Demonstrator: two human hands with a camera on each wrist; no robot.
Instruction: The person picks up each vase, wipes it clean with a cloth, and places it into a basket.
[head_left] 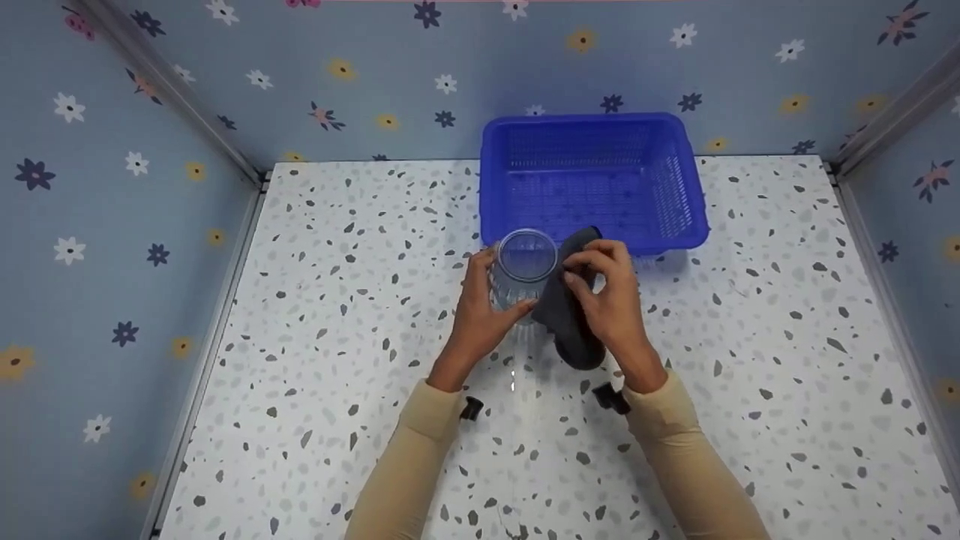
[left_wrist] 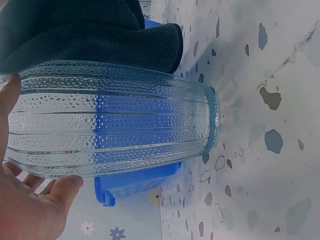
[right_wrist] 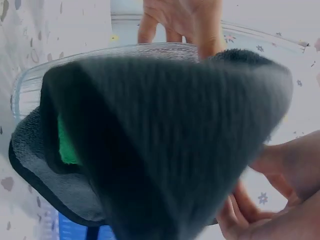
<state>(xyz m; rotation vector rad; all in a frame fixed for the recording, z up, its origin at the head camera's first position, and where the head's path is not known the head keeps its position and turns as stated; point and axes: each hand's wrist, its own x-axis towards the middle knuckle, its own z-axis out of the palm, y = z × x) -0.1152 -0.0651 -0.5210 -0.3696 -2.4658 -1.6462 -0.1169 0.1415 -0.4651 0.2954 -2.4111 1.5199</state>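
A clear ribbed glass vase [head_left: 517, 291] with a dimpled surface stands upright on the table, its round mouth towards the head camera. My left hand [head_left: 480, 311] holds it around the upper part, thumb on the near side and fingers on the far side. Against the vase's right side hangs a dark grey cloth [head_left: 568, 315]. My right hand [head_left: 613, 296] pinches this cloth between thumb and fingers near its upper end. The cloth fills much of the right wrist view, where a small green patch [right_wrist: 67, 142] shows in its fold.
Behind the vase, against the flowered back wall [head_left: 390, 75], stands a blue plastic basket [head_left: 592, 244] with perforated sides. The speckled white table [head_left: 360, 315] is bounded by flowered panels at left and right.
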